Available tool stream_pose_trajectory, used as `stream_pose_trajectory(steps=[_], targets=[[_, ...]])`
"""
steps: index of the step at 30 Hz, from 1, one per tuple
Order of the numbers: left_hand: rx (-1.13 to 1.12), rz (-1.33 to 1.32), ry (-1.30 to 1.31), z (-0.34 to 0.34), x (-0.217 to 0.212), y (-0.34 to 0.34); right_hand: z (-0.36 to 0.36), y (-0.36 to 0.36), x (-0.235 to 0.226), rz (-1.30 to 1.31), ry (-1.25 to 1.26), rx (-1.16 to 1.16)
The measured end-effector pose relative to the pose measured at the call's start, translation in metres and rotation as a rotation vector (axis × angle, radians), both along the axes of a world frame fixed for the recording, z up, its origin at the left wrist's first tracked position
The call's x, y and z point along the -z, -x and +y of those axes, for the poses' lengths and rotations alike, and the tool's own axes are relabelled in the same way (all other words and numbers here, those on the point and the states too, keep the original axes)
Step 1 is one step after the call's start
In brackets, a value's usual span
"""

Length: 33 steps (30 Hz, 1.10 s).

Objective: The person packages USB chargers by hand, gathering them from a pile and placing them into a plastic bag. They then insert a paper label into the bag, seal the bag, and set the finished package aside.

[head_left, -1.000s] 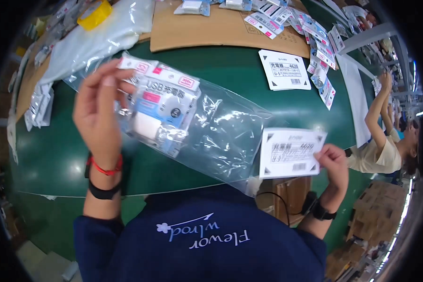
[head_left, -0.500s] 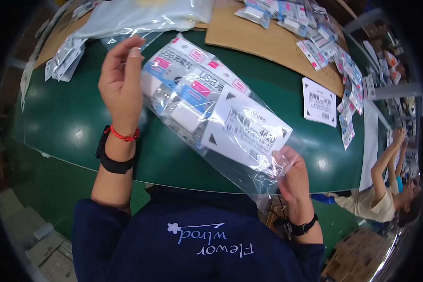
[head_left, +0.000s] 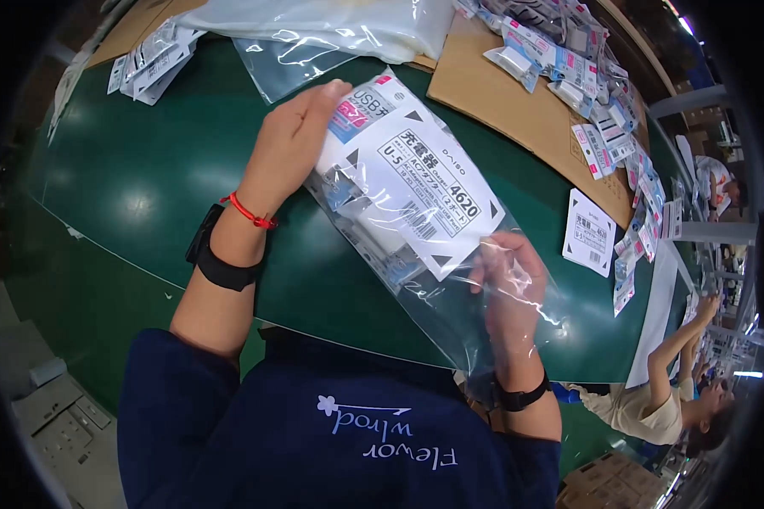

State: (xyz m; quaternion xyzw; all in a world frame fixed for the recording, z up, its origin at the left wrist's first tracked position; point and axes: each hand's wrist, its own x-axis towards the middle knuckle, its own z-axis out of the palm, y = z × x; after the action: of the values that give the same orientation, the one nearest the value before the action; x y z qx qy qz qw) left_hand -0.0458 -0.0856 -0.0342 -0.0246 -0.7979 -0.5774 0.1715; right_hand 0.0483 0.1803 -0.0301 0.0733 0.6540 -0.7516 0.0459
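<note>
1. Reaching into the near right end of the clear bag [head_left: 450, 327], the right hand [head_left: 515, 284] shows through the film, its fingers partly curled at the lower right edge of a white printed card [head_left: 429, 191]; whether they pinch the card or only press against it, I cannot tell.
2. The left hand [head_left: 293, 140] is half closed along the bag's upper left edge, thumb on top and most fingers hidden, and holds the bag there; half a second ago it was more open, near that edge.
3. The card now lies inside the bag over the packages [head_left: 369, 225] and leaves only their left and top parts showing. One second ago it was outside, right of the bag; half a second ago it covered just their lower right portion.
4. The bag hangs slanted above the green surface [head_left: 127, 191], close in front of the person's dark shirt [head_left: 314, 424].
5. On the surface, the other white cards [head_left: 589, 236] sit beside the cardboard sheet [head_left: 505, 110] as before, with the loose heap of packages [head_left: 569, 64] beyond and to the right. All of these appear lower and farther right than one second ago, as the view has turned.
</note>
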Motion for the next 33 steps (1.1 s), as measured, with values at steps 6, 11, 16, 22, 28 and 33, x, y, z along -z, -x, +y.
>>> stream_pose_trajectory(steps=[6, 11, 16, 22, 28, 33], targets=[[0.066, -0.031, 0.006, 0.003, 0.004, 0.006, -0.011, 0.014, -0.008, -0.002, -0.061, 0.032], [0.118, 0.011, 0.029, 0.017, 0.002, 0.015, -0.018, 0.019, -0.007, 0.134, -0.193, 0.082], [0.174, 0.058, 0.130, 0.024, -0.001, 0.030, -0.023, 0.018, -0.008, 0.078, -0.166, 0.101], [0.145, 0.342, 0.218, 0.017, -0.003, 0.033, 0.015, -0.015, -0.025, 0.083, -0.215, -0.011], [0.752, 0.771, 0.705, 0.060, -0.043, -0.061, 0.109, -0.068, -0.019, -0.228, -0.185, -0.264], [0.916, 1.026, 0.639, 0.118, -0.004, -0.118, 0.112, -0.095, -0.024, -0.104, -0.073, -0.193]])
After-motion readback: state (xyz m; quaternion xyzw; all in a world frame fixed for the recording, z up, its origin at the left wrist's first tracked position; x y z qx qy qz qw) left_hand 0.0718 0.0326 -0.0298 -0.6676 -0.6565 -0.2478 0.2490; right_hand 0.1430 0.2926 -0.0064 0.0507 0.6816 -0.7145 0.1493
